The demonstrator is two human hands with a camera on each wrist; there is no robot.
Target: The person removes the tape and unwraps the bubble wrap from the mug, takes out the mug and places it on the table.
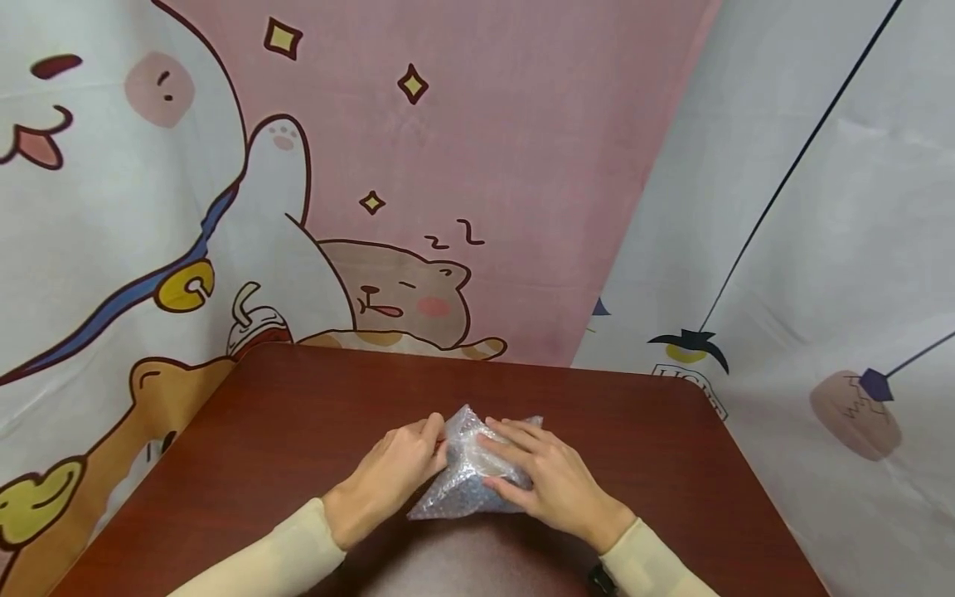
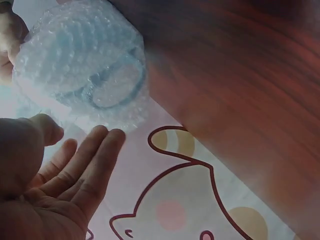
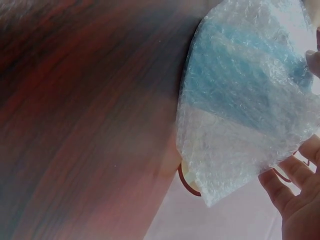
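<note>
A bubble-wrap package [image 1: 473,481] lies on the table between the two hands. Through the wrap in the left wrist view shows something pale blue with a loop-shaped part [image 2: 117,82]; its kind is blurred by the bubbles. At the package's left side is my left hand [image 1: 395,464], its fingers [image 2: 95,165] fairly straight and their tips at the wrap's edge, thumb held apart. My right hand [image 1: 555,477] rests on the right side of the wrap with its fingers spread. In the right wrist view, those fingertips [image 3: 282,187] meet the wrap's border.
The package stands on a dark red-brown wooden table [image 1: 343,406]. Behind and beside the table hangs a cloth [image 1: 522,166] printed with cartoon animals. A dark band [image 1: 601,579] shows at the right wrist, by the pale sleeve [image 1: 656,564].
</note>
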